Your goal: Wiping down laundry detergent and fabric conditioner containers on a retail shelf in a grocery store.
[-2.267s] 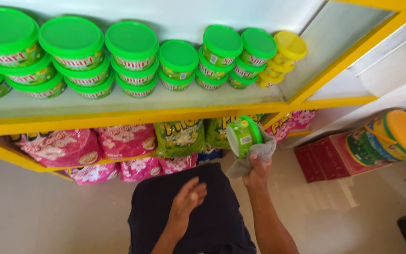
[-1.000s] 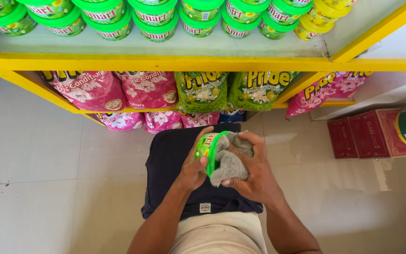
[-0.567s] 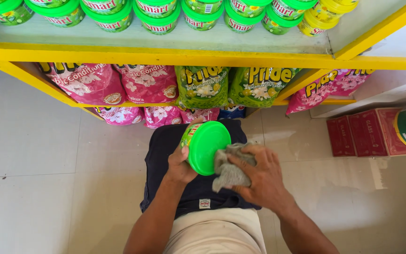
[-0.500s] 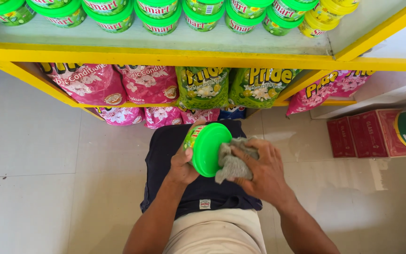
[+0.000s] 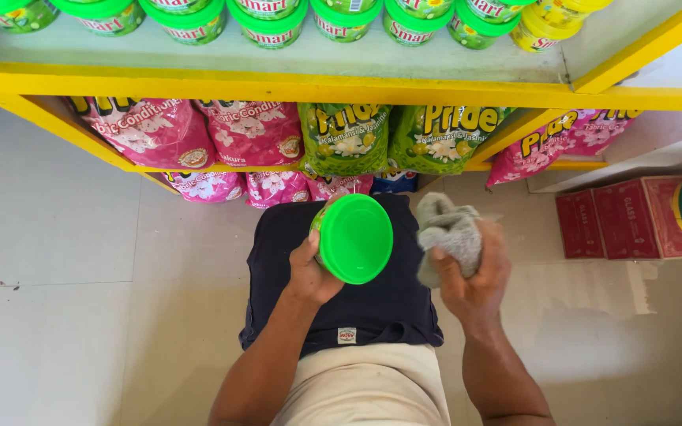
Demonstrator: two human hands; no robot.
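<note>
Below the yellow shelf, left hand gripping a green-lidded tub over the lap, right hand just beside it, bunching up a grey rag, pink and green pouches sitting further back.

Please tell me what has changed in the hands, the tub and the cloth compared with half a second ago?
The right hand pulled the grey cloth off the green-lidded tub, moving right; they are now apart. The left hand keeps its grip on the tub, lid facing the camera. The shelves look unchanged.
</note>
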